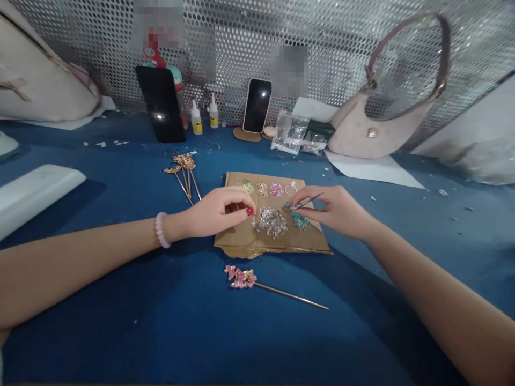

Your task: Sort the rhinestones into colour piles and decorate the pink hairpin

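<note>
A brown cardboard sheet (241, 241) lies on the blue table and carries small heaps of rhinestones: silver (270, 222), teal (300, 220), pink (276, 188), gold (262, 188) and green (248, 186). My left hand (215, 213) rests on the sheet's left part, fingers curled, fingertips pinched next to the silver heap; what they hold, if anything, is too small to see. My right hand (336, 210) grips thin tweezers (306, 202), tips pointing left above the teal heap. A finished hairpin with pink flowers (241, 277) lies in front of the sheet.
Several bare gold hairpins (183, 169) lie left of the sheet. Two phones (161, 104) (257, 105) lean at the back with two glue bottles (195, 118), plastic bags (290, 132) and a pale handbag (376, 126). A white case (32, 193) sits far left.
</note>
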`<state>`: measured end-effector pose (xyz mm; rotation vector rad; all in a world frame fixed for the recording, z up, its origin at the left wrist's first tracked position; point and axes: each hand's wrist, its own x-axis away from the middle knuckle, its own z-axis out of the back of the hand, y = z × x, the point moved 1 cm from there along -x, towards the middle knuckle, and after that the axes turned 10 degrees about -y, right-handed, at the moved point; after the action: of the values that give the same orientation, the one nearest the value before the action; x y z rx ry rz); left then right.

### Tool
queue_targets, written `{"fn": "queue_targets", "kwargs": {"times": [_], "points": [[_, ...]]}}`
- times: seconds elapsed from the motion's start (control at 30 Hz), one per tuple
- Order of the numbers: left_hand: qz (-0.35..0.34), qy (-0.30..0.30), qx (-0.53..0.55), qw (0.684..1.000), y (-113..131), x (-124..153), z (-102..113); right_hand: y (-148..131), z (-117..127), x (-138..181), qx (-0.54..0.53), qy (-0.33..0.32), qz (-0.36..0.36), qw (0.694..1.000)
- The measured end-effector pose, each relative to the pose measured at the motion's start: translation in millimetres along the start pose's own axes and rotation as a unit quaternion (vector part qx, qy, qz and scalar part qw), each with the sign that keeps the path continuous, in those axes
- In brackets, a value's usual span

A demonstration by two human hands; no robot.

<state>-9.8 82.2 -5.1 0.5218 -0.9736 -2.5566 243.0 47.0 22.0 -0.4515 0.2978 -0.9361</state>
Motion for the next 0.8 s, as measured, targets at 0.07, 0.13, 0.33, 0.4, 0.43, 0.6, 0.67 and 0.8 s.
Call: {"fn": "queue_targets", "kwargs": {"times": [0.07, 0.13, 0.33, 0.4, 0.43, 0.6, 0.67, 0.8], "points": [[0.000, -0.001, 0.000, 1.000, 0.5, -0.4, 0.0, -2.2, 1.5, 0.2, -0.027, -0.011, 0.009, 1.000], [-0.003, -0.001, 0.002, 1.000, 1.0, -0.6, 0.0, -3.6, 2.0, 0.2, -0.047, -0.026, 0.012, 0.998], [-0.005, 0.001, 0.006, 1.000, 0.9, -0.2, -0.3, -3.1, -1.9, 0.2, -0.045, -0.036, -0.015, 0.998], [-0.006, 0.003, 0.006, 1.000, 0.9, -0.1, -0.3, -2.9, -2.9, 0.2, -0.039, -0.026, -0.015, 0.999], [-0.008, 0.004, 0.005, 1.000, 1.1, -0.2, -0.3, -2.9, -3.3, 0.1, -0.037, -0.022, -0.013, 0.999], [-0.006, 0.004, 0.001, 1.000, 1.9, -0.5, 0.0, -3.7, -4.7, -1.1, -0.022, -0.027, -0.006, 0.999], [-0.003, 0.001, 0.002, 1.000, 1.7, -0.6, 0.0, -4.1, -5.2, -1.6, -0.016, -0.028, -0.004, 0.999], [-0.004, 0.001, 0.001, 1.000, 1.2, -1.0, -0.1, -4.6, -6.3, -1.8, -0.006, -0.026, 0.000, 1.000]]}}
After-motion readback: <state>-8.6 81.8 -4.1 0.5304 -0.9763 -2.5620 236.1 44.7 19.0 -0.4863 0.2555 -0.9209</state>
